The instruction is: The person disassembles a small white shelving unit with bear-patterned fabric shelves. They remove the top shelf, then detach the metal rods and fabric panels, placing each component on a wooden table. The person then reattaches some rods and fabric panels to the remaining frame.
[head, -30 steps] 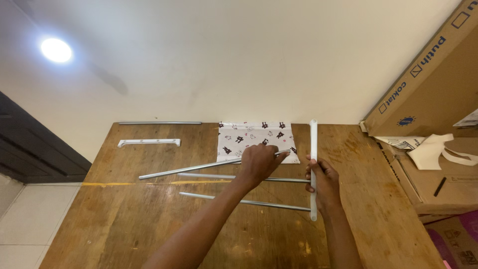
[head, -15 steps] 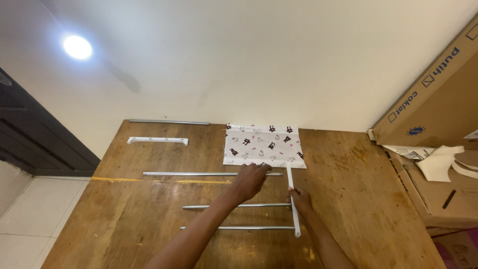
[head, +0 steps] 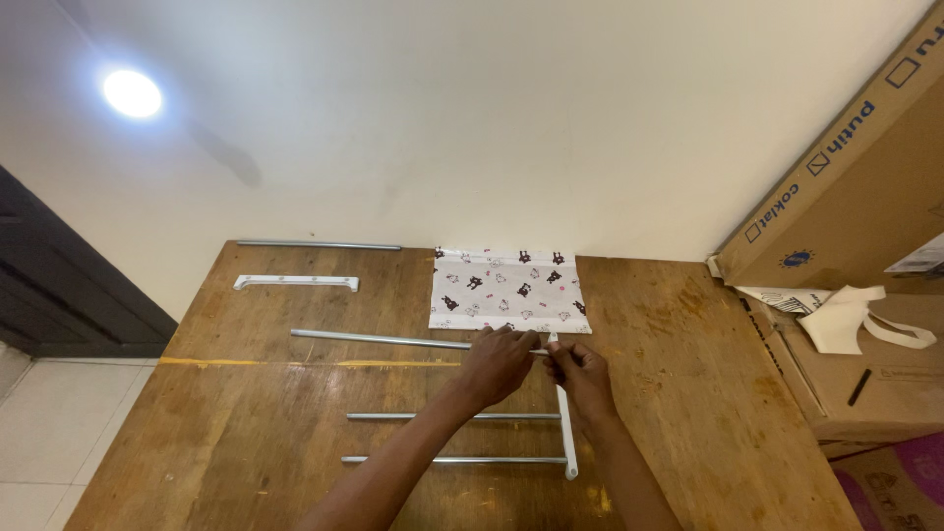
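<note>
My left hand (head: 499, 364) grips the right end of a long metal rod (head: 379, 340) lying across the wooden table (head: 256, 413). Beside it, my right hand (head: 578, 377) pinches the top end of a white plastic bar (head: 565, 433) that runs toward me. Two more metal rods (head: 442, 417) (head: 447, 459) lie parallel below, their right ends meeting the white bar. The long rod's tip sits right at the bar's top end, between my fingers. A folded white cloth with small dark animal prints (head: 508, 290) lies just beyond my hands.
A second white plastic bar (head: 295, 282) and another metal rod (head: 317, 245) lie at the table's far left by the wall. A large cardboard box (head: 855, 187) leans at the right over a lower box (head: 865, 374) holding white cloth straps. Tiled floor is at the left.
The white bar has come down flat onto the table with two rods in it. My right hand slid up to its top end, and my left hand brought the long rod's tip there.
</note>
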